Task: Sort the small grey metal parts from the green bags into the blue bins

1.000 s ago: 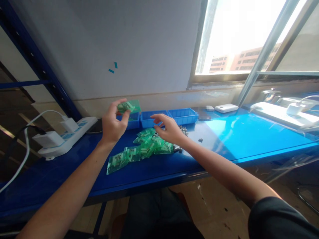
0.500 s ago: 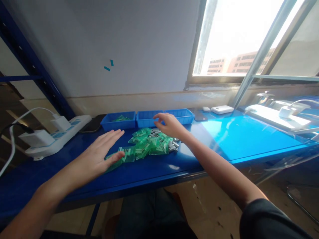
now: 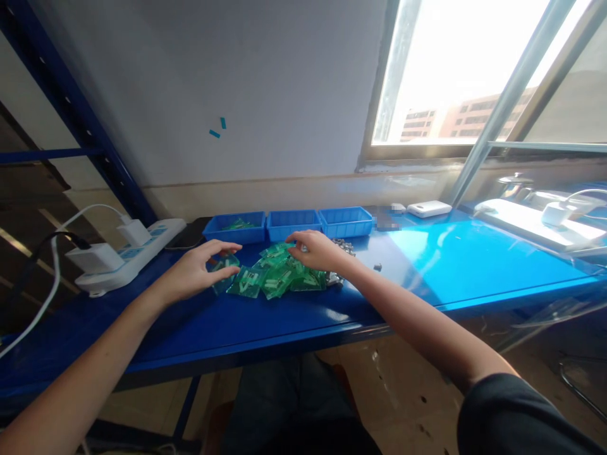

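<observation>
Small green clear plastic bags with pale and metal pieces inside lie in a pile on the blue table. My left hand is at the left end of the pile, its thumb and fingers curved apart around a green bag; no firm grip shows. My right hand reaches over the top of the pile, fingers bent downward, with a small gap between thumb and forefinger. Loose grey metal pieces lie partly hidden beneath my right wrist. One stray metal piece sits further right.
Three blue bins line the back: the left bin contains green bags, beside the middle bin and the right bin. A white power strip with plugs stands left. A white box lies at the back right. The table's front edge is near me.
My left hand has moved forward and curled around the leftmost bag. My right hand has lowered from near the bins onto the pile. A stray metal piece now shows at the right.
</observation>
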Available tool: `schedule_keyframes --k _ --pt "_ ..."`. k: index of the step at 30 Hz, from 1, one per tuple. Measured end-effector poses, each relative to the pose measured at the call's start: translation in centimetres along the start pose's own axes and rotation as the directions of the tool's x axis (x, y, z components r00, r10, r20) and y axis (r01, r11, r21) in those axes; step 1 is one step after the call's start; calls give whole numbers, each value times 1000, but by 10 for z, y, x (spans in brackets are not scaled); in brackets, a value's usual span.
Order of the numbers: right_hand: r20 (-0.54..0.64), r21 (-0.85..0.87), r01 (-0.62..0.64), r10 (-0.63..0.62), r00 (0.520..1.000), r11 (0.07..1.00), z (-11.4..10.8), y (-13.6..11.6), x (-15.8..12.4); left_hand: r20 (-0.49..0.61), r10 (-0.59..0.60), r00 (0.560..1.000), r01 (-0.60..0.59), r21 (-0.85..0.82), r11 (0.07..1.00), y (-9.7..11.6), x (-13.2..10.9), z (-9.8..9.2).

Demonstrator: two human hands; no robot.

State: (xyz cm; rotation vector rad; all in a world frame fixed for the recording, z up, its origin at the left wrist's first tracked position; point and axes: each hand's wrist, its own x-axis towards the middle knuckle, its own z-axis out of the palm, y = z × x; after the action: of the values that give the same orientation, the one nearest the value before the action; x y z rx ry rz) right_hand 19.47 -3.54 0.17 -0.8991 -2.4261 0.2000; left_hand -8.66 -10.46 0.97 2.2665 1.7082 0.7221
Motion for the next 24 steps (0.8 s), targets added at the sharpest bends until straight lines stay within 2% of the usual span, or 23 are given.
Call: schedule_keyframes --k 3,5,8,13,16,20,21,22,24 --pt "-35 8 20 -20 999 1000 0 0 0 125 27 992 -25 -19 1000 10 28 2" --pt "-44 9 27 -26 999 1000 -1 0 -1 154 74 985 -69 -37 997 15 45 13" --pt "-38 8 16 -16 999 1000 -3 0 -2 83 85 993 -86 13 996 15 54 34" --pt "-23 10 27 -27 999 1000 1 -2 0 -36 -10 999 15 151 988 6 41 54" --pt "-4 7 52 -52 999 999 5 -4 0 -66 -72 995 80 125 989 4 44 54" --pt "-14 20 54 -53 998 998 5 -4 -1 7 -81 997 82 -71 994 9 64 43" --pt "-24 30 45 -44 999 999 4 -4 -1 -2 -80 997 80 -93 992 13 68 38" --pt "-33 50 31 -30 999 998 2 -4 -1 -42 -77 996 72 -94 993 17 70 32" --pt "-40 148 -28 34 999 989 -1 -4 0 -236 -24 971 20 -18 1000 29 69 23"
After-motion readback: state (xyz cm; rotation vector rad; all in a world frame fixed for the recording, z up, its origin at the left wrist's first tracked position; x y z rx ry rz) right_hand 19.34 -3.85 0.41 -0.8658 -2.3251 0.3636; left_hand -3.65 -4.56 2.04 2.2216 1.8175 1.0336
